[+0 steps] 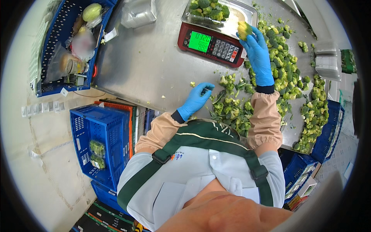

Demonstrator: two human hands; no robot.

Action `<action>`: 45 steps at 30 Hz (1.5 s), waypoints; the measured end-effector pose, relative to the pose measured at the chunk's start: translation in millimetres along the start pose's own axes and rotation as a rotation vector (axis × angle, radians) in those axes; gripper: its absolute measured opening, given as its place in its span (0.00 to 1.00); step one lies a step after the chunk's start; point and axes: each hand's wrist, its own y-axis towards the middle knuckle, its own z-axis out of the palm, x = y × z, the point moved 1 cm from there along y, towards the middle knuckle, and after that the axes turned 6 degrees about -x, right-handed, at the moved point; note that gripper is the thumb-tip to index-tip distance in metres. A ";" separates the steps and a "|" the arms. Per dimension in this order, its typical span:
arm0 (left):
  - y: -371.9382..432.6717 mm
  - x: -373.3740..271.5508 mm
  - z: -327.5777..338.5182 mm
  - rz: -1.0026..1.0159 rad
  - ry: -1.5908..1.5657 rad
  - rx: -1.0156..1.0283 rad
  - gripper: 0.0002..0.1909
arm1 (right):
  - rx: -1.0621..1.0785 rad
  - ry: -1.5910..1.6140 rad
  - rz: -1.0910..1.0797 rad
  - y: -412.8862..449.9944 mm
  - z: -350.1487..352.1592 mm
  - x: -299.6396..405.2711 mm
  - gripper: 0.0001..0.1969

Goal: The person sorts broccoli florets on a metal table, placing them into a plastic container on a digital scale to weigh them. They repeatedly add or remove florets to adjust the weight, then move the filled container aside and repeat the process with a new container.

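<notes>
My right hand point(256, 52), in a blue glove, holds a yellow-green broccoli floret point(244, 30) by its fingertips at the right side of a digital scale point(211, 43). The scale has a lit green display and a steel pan. On the pan stands a clear plastic tray filled with broccoli florets point(210, 10). My left hand point(197, 98), gloved too, rests low over the steel table point(139, 61) with its fingers curled; whether anything small lies between them is hidden. Cut broccoli florets point(281, 61) lie heaped to the right, and leafy trimmings point(232, 110) lie between my forearms.
Stacked clear plastic trays point(139, 13) stand at the table's upper left, beside a blue crate point(47, 58) of bagged items and a jar. More trays point(327, 62) are stacked at right. Below left, a blue crate point(118, 127) holds packed greens. Other blue crates point(327, 136) stand at lower right.
</notes>
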 end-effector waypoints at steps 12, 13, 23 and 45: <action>51.7 -1.0 -62.3 0.107 0.039 -0.215 0.11 | -0.030 -1.233 -0.539 -10.3 -7.3 19.3 0.18; 57.9 3.2 -72.6 0.094 0.041 -0.270 0.10 | -0.073 -1.340 -0.582 -30.0 -34.3 14.8 0.17; 97.1 -13.9 -93.4 0.167 0.068 -0.228 0.12 | -0.075 -0.896 0.044 -126.6 -0.9 -138.3 0.19; 231.4 -116.2 -132.1 0.068 -0.257 -0.164 0.26 | 0.216 -0.917 -0.510 165.5 -9.3 -12.8 0.29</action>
